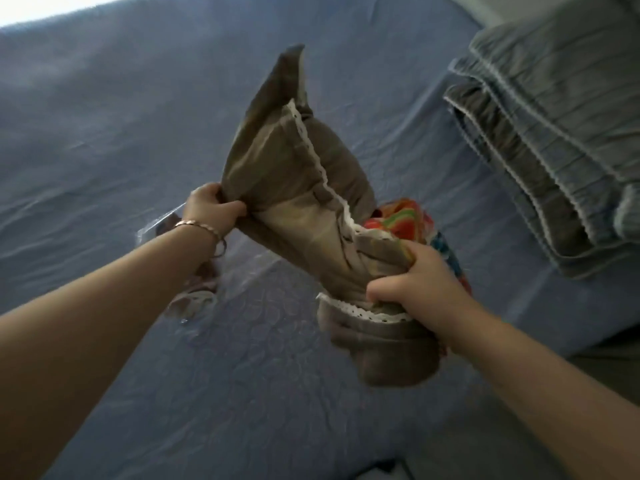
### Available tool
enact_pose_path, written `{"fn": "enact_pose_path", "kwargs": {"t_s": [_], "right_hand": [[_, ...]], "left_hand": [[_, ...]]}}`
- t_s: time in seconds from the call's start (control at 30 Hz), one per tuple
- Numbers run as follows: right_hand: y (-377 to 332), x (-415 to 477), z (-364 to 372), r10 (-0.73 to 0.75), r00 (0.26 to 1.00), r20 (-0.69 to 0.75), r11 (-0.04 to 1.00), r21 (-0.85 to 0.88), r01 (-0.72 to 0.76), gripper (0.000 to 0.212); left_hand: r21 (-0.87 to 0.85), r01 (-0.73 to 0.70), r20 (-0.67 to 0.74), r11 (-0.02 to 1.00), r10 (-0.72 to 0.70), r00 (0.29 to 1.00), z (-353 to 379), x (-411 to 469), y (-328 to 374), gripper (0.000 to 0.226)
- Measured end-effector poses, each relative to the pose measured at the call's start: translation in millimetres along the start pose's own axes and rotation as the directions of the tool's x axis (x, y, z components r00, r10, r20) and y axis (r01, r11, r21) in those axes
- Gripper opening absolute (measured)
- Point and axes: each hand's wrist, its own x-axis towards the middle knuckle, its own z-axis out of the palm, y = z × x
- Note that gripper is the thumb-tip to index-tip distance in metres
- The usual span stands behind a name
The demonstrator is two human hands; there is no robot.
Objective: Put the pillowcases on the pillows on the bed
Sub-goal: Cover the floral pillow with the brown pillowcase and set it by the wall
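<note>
View from the head camera, both hands raised over the bed (121, 116). I am watching the left hand (211, 209) gripping one side edge of the beige pillowcase (301, 202), its fingers curled round the cloth and the thumb pressing from the near side. The right hand (415, 289) is clenching a bunched fold of the same pillowcase, just below the white lace trim (318, 157). Between the two sets of fingers the pillowcase is hanging tilted in the air, apart from the sheet, with one corner pointing up and away.

Edges and room: the broadest stretch of blue sheet is lying beyond and to the left of the left fingers. To the right of the right fingers a folded grey blanket (554, 133) is lying well apart from them. The bed's near edge is running below the right forearm.

Containers: a bright striped pillow (401, 220) is showing at the opening of the pillowcase, just beyond the right fingers. How much of it is sitting inside, I cannot tell. Beneath the left wrist a clear plastic bag (194, 299) is lying on the sheet, its contents too blurred to name.
</note>
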Motion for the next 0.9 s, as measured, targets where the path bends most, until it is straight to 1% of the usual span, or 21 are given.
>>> {"fn": "enact_pose_path", "kwargs": {"t_s": [0.07,0.13,0.17,0.23,0.27,0.3,0.33,0.37,0.4,0.43,0.47,0.5,0.53,0.57,0.6,0.63,0.67,0.77,0.8,0.83,0.9], "right_hand": [[9,-5,23,0.012,1.000,0.006,0.987,-0.159,-0.011,0.019],[36,-7,61,0.125,0.991,0.038,0.950,-0.291,-0.109,0.020],[51,-9,83,0.190,0.980,0.067,0.926,-0.345,-0.156,0.020],[82,-12,125,0.342,0.925,0.164,0.857,-0.459,-0.235,0.027],[96,-12,146,0.399,0.882,0.250,0.807,-0.552,-0.209,0.035],[109,-14,164,0.433,0.836,0.337,0.755,-0.642,-0.132,0.041],[119,-13,178,0.434,0.811,0.393,0.717,-0.696,-0.047,0.041],[124,-9,183,0.400,0.820,0.410,0.693,-0.720,0.022,0.036],[127,-3,180,0.321,0.868,0.379,0.686,-0.725,0.063,0.031],[130,6,172,0.207,0.934,0.292,0.683,-0.727,0.075,0.028],[135,22,160,0.069,0.979,0.190,0.679,-0.728,0.094,0.027],[141,36,143,-0.045,0.994,0.096,0.669,-0.736,0.102,0.028],[149,52,125,-0.092,0.995,0.034,0.639,-0.765,0.085,0.030],[159,69,108,-0.074,0.997,0.004,0.598,-0.800,0.048,0.034],[165,81,92,-0.009,1.000,-0.002,0.562,-0.827,0.003,0.038],[172,91,83,0.057,0.998,0.015,0.515,-0.857,-0.016,0.038],[180,102,77,0.083,0.996,0.043,0.468,-0.884,-0.001,0.037],[188,120,75,0.001,0.998,0.057,0.414,-0.909,0.051,0.038],[190,127,76,-0.021,0.999,0.041,0.412,-0.910,0.046,0.041],[191,131,78,-0.025,0.999,0.021,0.418,-0.908,0.030,0.045],[189,139,82,-0.026,0.998,-0.060,0.483,-0.875,-0.040,0.045]], "left_hand": [[-0.122,0.106,0.035,0.987,-0.103,0.994,-9,-4,-13,0.017],[-0.260,0.238,0.054,0.936,-0.232,0.971,-17,-8,-34,0.016],[-0.248,0.270,0.061,0.930,-0.264,0.963,-19,-10,-50,0.015],[-0.172,0.289,0.070,0.942,-0.280,0.957,-13,-14,-83,0.019],[-0.106,0.278,0.065,0.955,-0.272,0.960,-7,-15,-100,0.018],[-0.018,0.254,0.062,0.967,-0.252,0.966,1,-19,-115,0.013],[0.085,0.214,0.072,0.973,-0.221,0.973,12,-21,-131,0.008],[0.205,0.163,0.101,0.965,-0.187,0.977,22,-24,-143,0.008],[0.321,0.093,0.157,0.942,-0.149,0.976,33,-28,-155,0.011],[0.406,0.012,0.226,0.914,-0.113,0.967,44,-33,-164,0.013],[0.465,-0.065,0.295,0.883,-0.085,0.952,57,-36,-175,0.016],[0.508,-0.135,0.365,0.851,-0.071,0.928,69,-41,-181,0.019],[0.529,-0.195,0.417,0.826,-0.053,0.907,82,-46,-186,0.023],[0.533,-0.214,0.442,0.819,-0.053,0.896,96,-49,-192,0.026],[0.536,-0.227,0.449,0.813,-0.047,0.892,107,-53,-192,0.029],[0.547,-0.223,0.440,0.807,-0.051,0.896,117,-54,-191,0.032],[0.559,-0.213,0.414,0.801,-0.047,0.909,129,-55,-192,0.034],[0.602,-0.241,0.353,0.761,0.017,0.935,152,-51,-184,0.030],[0.569,-0.238,0.324,0.787,0.051,0.945,156,-49,-182,0.027],[0.488,-0.210,0.275,0.847,0.079,0.958,157,-49,-179,0.026],[0.242,-0.147,0.138,0.959,0.116,0.984,150,-54,-168,0.020]]}}
